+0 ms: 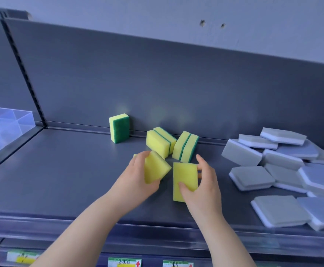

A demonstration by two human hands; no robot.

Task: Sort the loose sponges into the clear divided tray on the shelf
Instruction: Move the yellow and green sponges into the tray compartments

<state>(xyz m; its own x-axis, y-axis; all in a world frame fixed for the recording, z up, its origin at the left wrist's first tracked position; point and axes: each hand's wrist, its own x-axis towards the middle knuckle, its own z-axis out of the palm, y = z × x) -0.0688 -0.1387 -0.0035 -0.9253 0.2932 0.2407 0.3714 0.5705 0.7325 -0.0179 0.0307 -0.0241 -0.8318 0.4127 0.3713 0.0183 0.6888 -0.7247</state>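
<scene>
Sorting looks barely begun: the compartments of the clear divided tray (20,122) that show hold no sponge, though its left part runs off the frame. Every sponge lies to the right of the tray on the dark shelf (61,170).

The left hand (136,176) grips a tilted yellow sponge (156,168), and the right hand (205,182) pinches a second yellow sponge (183,176) by its edges, both well apart from the tray. Nearest the tray, a green-faced sponge (119,128) stands upright against the back panel (157,83). Two yellow-and-green pairs (160,141) lean further right, and farthest off sprawls the heap of grey sponges (282,166) — all still to sort.

Nothing stands on the shelf between the hands and the tray, so the leftward path looks open. The slotted upright (25,74) and a seam in the shelf sit just beside the tray, whose near wall must be cleared from above.
</scene>
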